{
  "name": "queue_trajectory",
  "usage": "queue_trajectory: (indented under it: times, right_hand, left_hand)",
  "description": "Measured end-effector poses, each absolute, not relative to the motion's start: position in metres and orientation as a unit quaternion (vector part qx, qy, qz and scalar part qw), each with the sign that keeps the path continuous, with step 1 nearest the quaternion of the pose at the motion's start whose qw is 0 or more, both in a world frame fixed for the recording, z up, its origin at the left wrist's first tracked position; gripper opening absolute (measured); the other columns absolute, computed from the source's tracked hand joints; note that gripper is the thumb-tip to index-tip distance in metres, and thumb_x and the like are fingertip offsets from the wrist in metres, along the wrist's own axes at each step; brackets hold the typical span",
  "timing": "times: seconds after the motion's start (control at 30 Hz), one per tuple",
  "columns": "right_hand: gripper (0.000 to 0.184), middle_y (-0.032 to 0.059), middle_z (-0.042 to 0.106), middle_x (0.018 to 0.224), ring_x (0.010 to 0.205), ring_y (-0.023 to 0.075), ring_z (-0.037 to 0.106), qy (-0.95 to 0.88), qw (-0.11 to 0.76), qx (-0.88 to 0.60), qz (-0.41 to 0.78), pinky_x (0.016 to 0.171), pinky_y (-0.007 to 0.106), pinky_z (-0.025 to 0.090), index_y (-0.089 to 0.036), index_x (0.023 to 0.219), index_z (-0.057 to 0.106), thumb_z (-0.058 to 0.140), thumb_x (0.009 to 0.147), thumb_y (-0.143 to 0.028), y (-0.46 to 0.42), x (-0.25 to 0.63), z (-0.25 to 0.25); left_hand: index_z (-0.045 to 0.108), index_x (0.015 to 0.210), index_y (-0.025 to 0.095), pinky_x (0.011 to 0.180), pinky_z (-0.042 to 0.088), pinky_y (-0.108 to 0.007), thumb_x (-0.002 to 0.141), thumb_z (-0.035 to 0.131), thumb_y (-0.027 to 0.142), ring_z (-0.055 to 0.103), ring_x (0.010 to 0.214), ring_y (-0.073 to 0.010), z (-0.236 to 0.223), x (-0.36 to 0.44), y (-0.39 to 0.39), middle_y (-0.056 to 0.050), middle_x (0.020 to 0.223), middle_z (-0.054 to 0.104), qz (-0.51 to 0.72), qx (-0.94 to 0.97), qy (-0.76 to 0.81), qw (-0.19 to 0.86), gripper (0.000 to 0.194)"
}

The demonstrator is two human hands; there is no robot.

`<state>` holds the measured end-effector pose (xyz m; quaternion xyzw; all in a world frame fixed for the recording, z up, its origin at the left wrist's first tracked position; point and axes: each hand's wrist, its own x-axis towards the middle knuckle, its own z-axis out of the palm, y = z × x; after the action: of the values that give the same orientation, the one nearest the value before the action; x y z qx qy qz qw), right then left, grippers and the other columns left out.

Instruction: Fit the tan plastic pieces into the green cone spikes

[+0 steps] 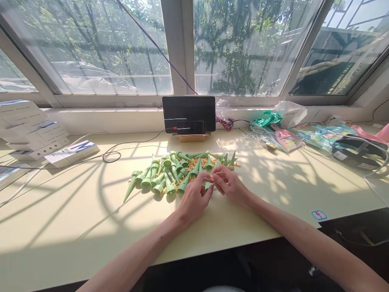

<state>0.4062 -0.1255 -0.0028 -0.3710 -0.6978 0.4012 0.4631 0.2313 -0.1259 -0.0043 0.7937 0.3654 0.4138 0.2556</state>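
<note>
Fingertip work seems underway, next calling for steadiness: left hand (195, 195) and right hand (231, 185) curl narrowly, contents I cannot tell, green tapered plastic-looking cones (169, 183) beyond.

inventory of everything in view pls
cones: many, green, centre
small pieces: many, tan, among cones
screen: one, black, back centre
phone: one, black, before screen
stand: one, brown, under phone
boxes: several, white, left
cables: several, mixed colours, left, back, right
bags: several, mixed colours, back right
small item: one, yellow-black, by bags
unclear item: one, black, far right
sticker: one, multicoloured, front right
table: one, pale yellow, beneath
windows: several, grey-framed, behind
left hand: one, bare, near cones
right hand: one, bare, beside left
</note>
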Motion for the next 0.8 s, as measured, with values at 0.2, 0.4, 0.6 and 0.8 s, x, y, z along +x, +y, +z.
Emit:
queue_trajectory:
  times: [0.2,0.4,0.6,0.8]
  right_hand:
    - [0.026,-0.0074,0.048,0.061,0.048,0.0091,0.041,-0.701,0.462,-0.366,0.402,0.048,0.023,0.037,-0.022,0.100,0.048,0.048,0.102,-0.048,-0.1240,0.4075,-0.0045]
    - [0.027,-0.0063,0.050,0.064,0.050,0.0097,0.043,-0.712,0.453,-0.357,0.400,0.051,0.024,0.040,-0.023,0.102,0.049,0.048,0.101,-0.050,-0.1239,0.4075,-0.0061]
    - [0.029,-0.0056,0.051,0.064,0.050,0.0101,0.044,-0.721,0.446,-0.355,0.395,0.051,0.024,0.040,-0.023,0.102,0.048,0.045,0.102,-0.052,-0.1223,0.4083,-0.0082]
    - [0.025,-0.0058,0.051,0.063,0.050,0.0101,0.045,-0.720,0.452,-0.378,0.366,0.051,0.023,0.041,-0.023,0.101,0.050,0.047,0.102,-0.048,-0.1234,0.4093,-0.0053]
  left_hand:
    - [0.044,0.102,0.023,0.045,0.035,-0.019,0.091,0.055,0.017,0.041,0.041,-0.0024,-0.0054,0.2307,-0.1246,0.001,0.098,0.072,0.423,0.789,0.358,0.264,0.017]
    - [0.045,0.104,0.023,0.042,0.033,-0.018,0.094,0.053,0.021,0.040,0.041,-0.0022,-0.0022,0.2304,-0.1264,-0.002,0.100,0.072,0.427,0.775,0.368,0.285,0.014]
    - [0.044,0.104,0.023,0.043,0.034,-0.018,0.094,0.054,0.025,0.041,0.043,-0.0031,-0.0032,0.2301,-0.1250,-0.002,0.098,0.071,0.432,0.765,0.368,0.305,0.015]
    - [0.045,0.106,0.024,0.044,0.033,-0.018,0.095,0.054,0.025,0.041,0.042,-0.0029,-0.0035,0.2304,-0.1245,0.002,0.091,0.066,0.440,0.767,0.374,0.279,0.014]
